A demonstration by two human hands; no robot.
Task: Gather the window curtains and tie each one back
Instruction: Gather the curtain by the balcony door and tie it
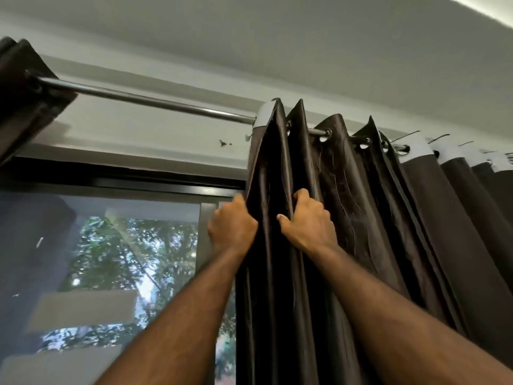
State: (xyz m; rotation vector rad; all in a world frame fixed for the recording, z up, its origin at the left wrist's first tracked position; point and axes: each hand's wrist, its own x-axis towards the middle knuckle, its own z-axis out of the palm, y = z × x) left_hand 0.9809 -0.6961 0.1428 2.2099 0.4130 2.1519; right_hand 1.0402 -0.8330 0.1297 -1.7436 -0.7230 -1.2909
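We are gathering the right curtain (341, 218), left hand (231, 226) and right hand (308, 220) fingers curled round its folds (untied yet), so next we bunch tighter.

Dark brown glossy curtain (347, 204) with white lining at top; silver rod (155, 102); black window frame (125, 176); grey ceiling (249, 37).

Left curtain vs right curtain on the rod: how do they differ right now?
1. The left curtain is bunched tight at the rod's far left end; the right curtain fans out in looser folds.
2. Nobody touches the left curtain; the left hand and right hand grip the right curtain's leading folds.
3. Only a corner of the left curtain shows; the right curtain fills much of the view.

Both are dark brown and hang by eyelets on the same rod.
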